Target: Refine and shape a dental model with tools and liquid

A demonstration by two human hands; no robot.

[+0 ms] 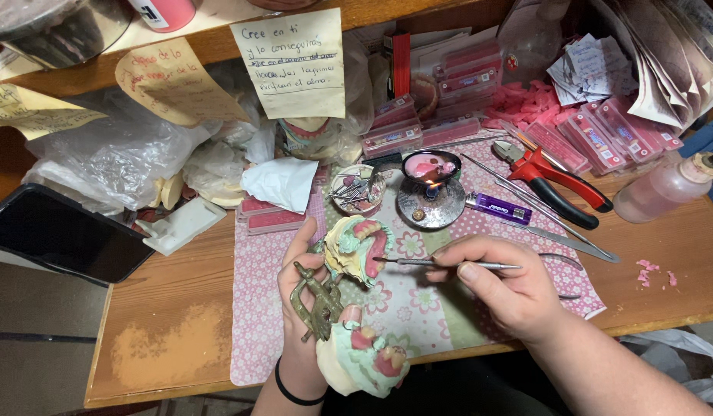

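Over the flowered mat [418, 300], my left hand [302, 308] clamps the brass articulator [316, 304] — right hand [499, 289] pinches the metal carver [418, 263], tip at the upper model's pink wax [374, 250]; waxing looks partway — burner [432, 185] lit.

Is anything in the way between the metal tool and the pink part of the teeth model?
No. The metal tool in the right hand reaches the pink wax on the teeth model, held by the left hand.

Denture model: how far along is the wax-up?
Done: teeth sit in pink wax on both casts. In hand: left hand holds the hinged articulator; right hand puts a metal tool to the upper wax. Left: burner lit, so waxing seems unfinished.
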